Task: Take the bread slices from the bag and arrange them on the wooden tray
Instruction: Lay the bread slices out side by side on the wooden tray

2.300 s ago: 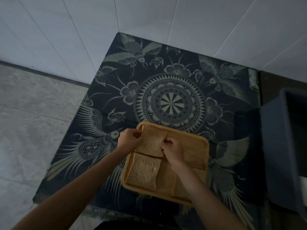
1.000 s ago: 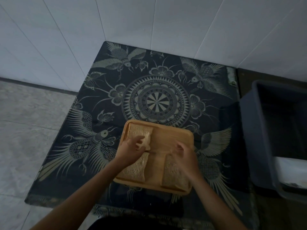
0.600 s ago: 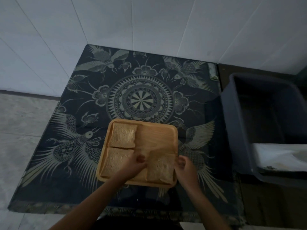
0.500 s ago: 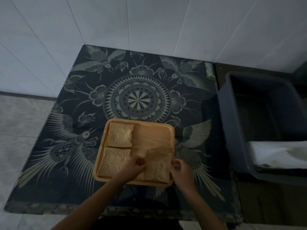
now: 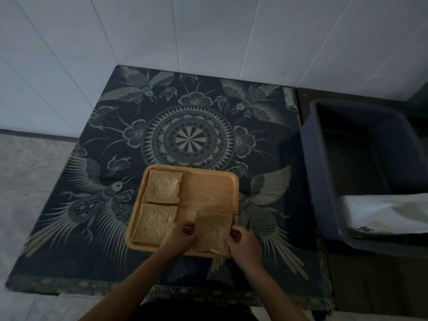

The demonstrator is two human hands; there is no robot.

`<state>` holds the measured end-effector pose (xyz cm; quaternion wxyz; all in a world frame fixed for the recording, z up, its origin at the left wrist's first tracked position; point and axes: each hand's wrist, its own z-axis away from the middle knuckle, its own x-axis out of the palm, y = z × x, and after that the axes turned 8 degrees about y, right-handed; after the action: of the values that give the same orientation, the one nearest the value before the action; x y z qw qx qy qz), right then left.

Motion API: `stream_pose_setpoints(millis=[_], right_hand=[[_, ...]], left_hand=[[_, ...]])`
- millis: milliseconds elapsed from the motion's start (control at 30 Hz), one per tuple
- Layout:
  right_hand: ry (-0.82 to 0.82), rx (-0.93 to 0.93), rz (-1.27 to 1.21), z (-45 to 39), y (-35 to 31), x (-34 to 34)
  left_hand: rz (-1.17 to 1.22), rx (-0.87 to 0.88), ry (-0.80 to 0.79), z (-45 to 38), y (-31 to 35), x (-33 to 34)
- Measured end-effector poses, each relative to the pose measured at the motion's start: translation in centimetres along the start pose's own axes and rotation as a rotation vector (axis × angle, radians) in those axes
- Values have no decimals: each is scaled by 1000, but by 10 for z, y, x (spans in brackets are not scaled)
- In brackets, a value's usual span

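A square wooden tray [image 5: 209,192] lies on the patterned table with three bread slices on it. One slice [image 5: 163,186] lies flat in the far left corner and another [image 5: 154,223] in the near left corner. The third slice [image 5: 213,230] is at the near right, tilted up a little off the tray. My left hand [image 5: 178,237] pinches its left edge and my right hand [image 5: 243,243] pinches its right edge. A white bag [image 5: 384,214] lies in the bin to the right.
A dark grey plastic bin [image 5: 324,181] stands right of the table on a darker surface. The table [image 5: 190,135] has a dark cloth with a gold bird and flower pattern. White tiled wall runs behind; grey floor lies to the left.
Both hands left the far left slice lying flat and came back to the near right slice, taking it by its two side edges. The camera swung right, revealing the bin and bag.
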<state>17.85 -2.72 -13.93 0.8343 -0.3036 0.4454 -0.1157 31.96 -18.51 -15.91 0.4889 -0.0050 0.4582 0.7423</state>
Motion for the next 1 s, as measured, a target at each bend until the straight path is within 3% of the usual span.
stream_pose_setpoints(millis=[1000], right_hand=[[29, 36, -110, -4, 0, 9]], left_hand=[[92, 7, 4, 4, -3, -2]])
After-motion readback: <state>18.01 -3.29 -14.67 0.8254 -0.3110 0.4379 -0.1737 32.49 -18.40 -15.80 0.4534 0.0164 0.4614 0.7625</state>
